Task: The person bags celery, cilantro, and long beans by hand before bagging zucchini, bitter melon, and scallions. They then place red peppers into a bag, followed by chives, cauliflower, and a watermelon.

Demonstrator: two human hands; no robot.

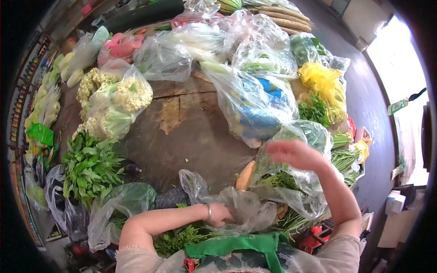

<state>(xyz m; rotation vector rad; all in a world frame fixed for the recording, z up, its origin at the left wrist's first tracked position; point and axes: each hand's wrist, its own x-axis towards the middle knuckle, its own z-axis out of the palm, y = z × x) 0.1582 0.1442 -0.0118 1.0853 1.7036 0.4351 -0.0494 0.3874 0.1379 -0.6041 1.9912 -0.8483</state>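
My left hand (pixel 220 214) is at a crumpled clear plastic bag (pixel 248 211) near the front edge of the brown table, its fingers partly hidden by the plastic. Raised over a clear bag of greens (pixel 277 179) on the right is my right hand (pixel 291 154), blurred by motion. An orange-tan root vegetable (pixel 246 175) lies between the two hands. Leafy herbs (pixel 184 239) show below my left forearm. Beyond my right hand rests a clear bag with blue netting (pixel 261 111).
Bagged cauliflower (pixel 129 95) and a leafy green bunch (pixel 88 166) stand on the left. Along the back lie bagged vegetables and a watermelon (pixel 229 5). A yellow bag (pixel 323 84) and green bean bundles (pixel 344 160) line the right side. Brown table surface (pixel 182 136) shows in the middle.
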